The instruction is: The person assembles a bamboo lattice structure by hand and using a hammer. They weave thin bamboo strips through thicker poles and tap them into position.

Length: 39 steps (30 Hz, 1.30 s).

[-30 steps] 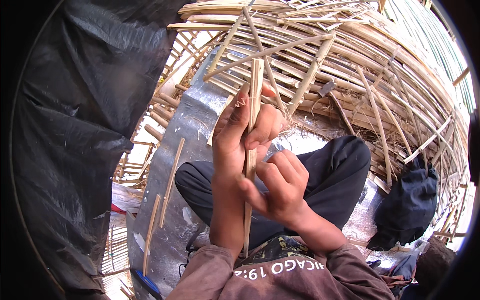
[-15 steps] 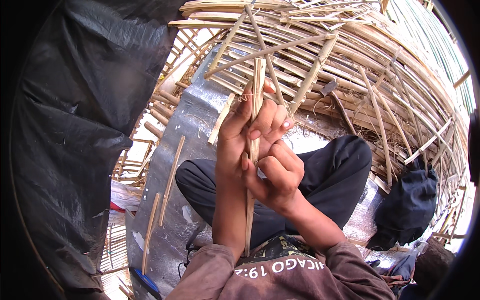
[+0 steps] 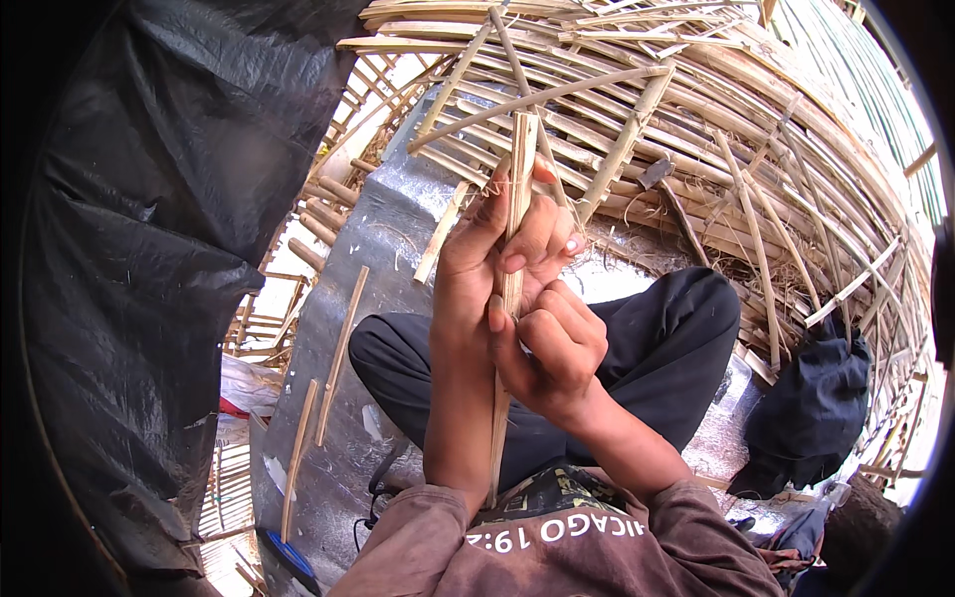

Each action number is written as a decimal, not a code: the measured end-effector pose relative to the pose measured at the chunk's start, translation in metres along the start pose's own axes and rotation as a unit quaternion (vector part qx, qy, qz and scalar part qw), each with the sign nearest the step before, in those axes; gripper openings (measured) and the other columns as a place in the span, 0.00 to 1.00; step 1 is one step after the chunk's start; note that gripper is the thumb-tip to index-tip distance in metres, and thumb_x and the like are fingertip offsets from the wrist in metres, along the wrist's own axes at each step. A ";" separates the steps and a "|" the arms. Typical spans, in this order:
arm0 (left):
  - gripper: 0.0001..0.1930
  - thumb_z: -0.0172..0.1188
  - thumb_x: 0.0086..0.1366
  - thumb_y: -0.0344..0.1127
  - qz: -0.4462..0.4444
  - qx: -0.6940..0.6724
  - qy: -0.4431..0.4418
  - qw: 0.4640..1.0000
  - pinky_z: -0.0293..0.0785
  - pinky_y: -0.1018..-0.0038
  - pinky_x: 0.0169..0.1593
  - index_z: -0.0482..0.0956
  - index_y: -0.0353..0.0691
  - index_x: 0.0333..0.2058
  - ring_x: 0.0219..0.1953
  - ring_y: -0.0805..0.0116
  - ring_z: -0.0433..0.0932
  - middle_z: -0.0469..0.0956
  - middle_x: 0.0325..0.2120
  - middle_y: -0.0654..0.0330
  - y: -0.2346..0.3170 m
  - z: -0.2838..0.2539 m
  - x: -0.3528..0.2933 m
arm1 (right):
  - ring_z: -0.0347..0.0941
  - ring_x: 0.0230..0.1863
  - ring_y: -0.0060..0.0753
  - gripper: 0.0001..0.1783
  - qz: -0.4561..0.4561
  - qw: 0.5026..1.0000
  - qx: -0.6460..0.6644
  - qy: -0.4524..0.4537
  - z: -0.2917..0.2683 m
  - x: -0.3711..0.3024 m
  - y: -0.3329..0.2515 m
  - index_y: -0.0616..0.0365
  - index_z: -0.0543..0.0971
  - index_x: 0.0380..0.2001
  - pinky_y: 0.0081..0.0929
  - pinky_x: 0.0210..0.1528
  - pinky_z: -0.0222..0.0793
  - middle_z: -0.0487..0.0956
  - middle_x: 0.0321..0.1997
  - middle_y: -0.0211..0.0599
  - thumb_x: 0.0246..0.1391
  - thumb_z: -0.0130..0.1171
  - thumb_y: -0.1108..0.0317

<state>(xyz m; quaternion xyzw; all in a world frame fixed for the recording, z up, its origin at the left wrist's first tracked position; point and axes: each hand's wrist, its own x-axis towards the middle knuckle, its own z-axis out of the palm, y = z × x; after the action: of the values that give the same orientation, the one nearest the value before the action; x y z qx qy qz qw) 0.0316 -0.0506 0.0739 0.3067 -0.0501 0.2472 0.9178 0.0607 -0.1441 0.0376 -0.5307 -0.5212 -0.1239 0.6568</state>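
A split bamboo stick stands lengthwise in front of my chest, its far end rising past my fingers and its lower end by my shirt. Around its upper part, my left hand is closed, thumb on one side and fingers curled over the other. A thin pale fibre crosses the stick at the left thumb. Just below, my right hand is closed against the same stick, thumb pressed along it and fingers folded. Whether those folded fingers also hold the fibre is hidden.
Bamboo slats lie in a wide heap beyond my hands, with several thin poles across them. Loose strips rest on a grey metal sheet at my left. Black plastic sheeting hangs far left. A dark cloth lies right.
The stick's upper end has shifted slightly right. Both hands keep their grip, and the right hand has moved very slightly to the right.
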 end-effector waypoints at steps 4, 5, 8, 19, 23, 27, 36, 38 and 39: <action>0.17 0.46 0.73 0.47 0.012 0.018 -0.006 1.000 0.59 0.71 0.44 0.64 0.42 0.51 0.23 0.80 0.56 0.55 0.13 0.75 0.001 0.005 0.000 | 0.59 0.16 0.35 0.18 -0.002 1.000 0.004 -0.006 -0.002 0.001 0.001 0.59 0.63 0.15 0.30 0.19 0.54 0.63 0.16 0.35 0.45 0.62 0.80; 0.17 0.46 0.73 0.47 0.014 0.034 -0.005 0.999 0.59 0.71 0.44 0.64 0.42 0.51 0.23 0.80 0.56 0.54 0.12 0.75 0.002 0.007 0.000 | 0.59 0.16 0.35 0.18 0.002 1.000 0.002 -0.008 -0.003 0.002 -0.001 0.59 0.63 0.15 0.30 0.19 0.55 0.63 0.16 0.36 0.47 0.62 0.79; 0.17 0.45 0.74 0.47 0.023 0.105 0.027 0.994 0.59 0.73 0.43 0.66 0.40 0.51 0.23 0.80 0.55 0.54 0.12 0.75 0.000 0.014 -0.001 | 0.60 0.17 0.38 0.16 0.057 0.998 0.005 -0.022 -0.009 0.005 -0.005 0.60 0.65 0.17 0.31 0.20 0.57 0.64 0.17 0.37 0.51 0.61 0.74; 0.17 0.49 0.72 0.44 0.071 0.171 0.053 0.981 0.51 0.82 0.28 0.71 0.35 0.47 0.19 0.81 0.55 0.60 0.14 0.69 -0.005 0.011 0.001 | 0.50 0.23 0.14 0.19 0.359 0.916 0.177 -0.020 -0.013 -0.001 -0.033 0.62 0.64 0.21 0.19 0.24 0.48 0.59 0.19 0.22 0.68 0.45 0.65; 0.16 0.50 0.72 0.43 0.076 0.165 0.054 0.982 0.50 0.83 0.27 0.72 0.35 0.47 0.19 0.82 0.55 0.61 0.15 0.69 -0.002 0.010 0.000 | 0.50 0.25 0.11 0.17 0.425 0.860 0.280 -0.038 -0.020 0.001 -0.038 0.59 0.66 0.24 0.16 0.26 0.48 0.60 0.22 0.18 0.68 0.45 0.65; 0.16 0.50 0.72 0.43 0.077 0.162 0.046 0.983 0.49 0.83 0.26 0.72 0.34 0.47 0.18 0.82 0.55 0.61 0.14 0.69 -0.004 0.013 0.000 | 0.51 0.25 0.10 0.15 0.447 0.826 0.341 -0.034 -0.023 -0.006 -0.036 0.57 0.66 0.25 0.15 0.27 0.49 0.60 0.23 0.17 0.67 0.47 0.64; 0.18 0.50 0.71 0.44 0.095 0.153 0.035 0.983 0.50 0.82 0.27 0.72 0.33 0.47 0.17 0.81 0.54 0.59 0.11 0.69 0.003 0.028 -0.003 | 0.51 0.25 0.12 0.18 0.404 0.850 0.337 -0.003 -0.019 -0.001 -0.050 0.57 0.65 0.20 0.16 0.28 0.49 0.61 0.22 0.19 0.65 0.49 0.64; 0.18 0.50 0.71 0.44 0.093 0.147 0.036 0.984 0.51 0.82 0.27 0.72 0.33 0.47 0.17 0.81 0.55 0.59 0.12 0.70 0.005 0.025 -0.004 | 0.51 0.25 0.13 0.19 0.405 0.859 0.312 -0.020 -0.020 0.001 -0.050 0.57 0.65 0.20 0.17 0.28 0.49 0.60 0.22 0.20 0.65 0.48 0.62; 0.18 0.50 0.71 0.44 0.091 0.142 0.036 0.985 0.51 0.82 0.27 0.72 0.33 0.47 0.18 0.81 0.55 0.58 0.12 0.70 0.005 0.023 -0.004 | 0.51 0.25 0.14 0.20 0.404 0.861 0.306 -0.031 -0.021 0.000 -0.045 0.57 0.64 0.20 0.17 0.28 0.48 0.60 0.22 0.20 0.66 0.46 0.61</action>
<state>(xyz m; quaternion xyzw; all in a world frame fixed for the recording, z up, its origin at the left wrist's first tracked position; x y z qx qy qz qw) 0.0273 -0.0623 0.0940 0.4193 -0.0092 0.3454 0.8396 0.0400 -0.1796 0.0658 -0.4704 -0.2924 0.3348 0.7623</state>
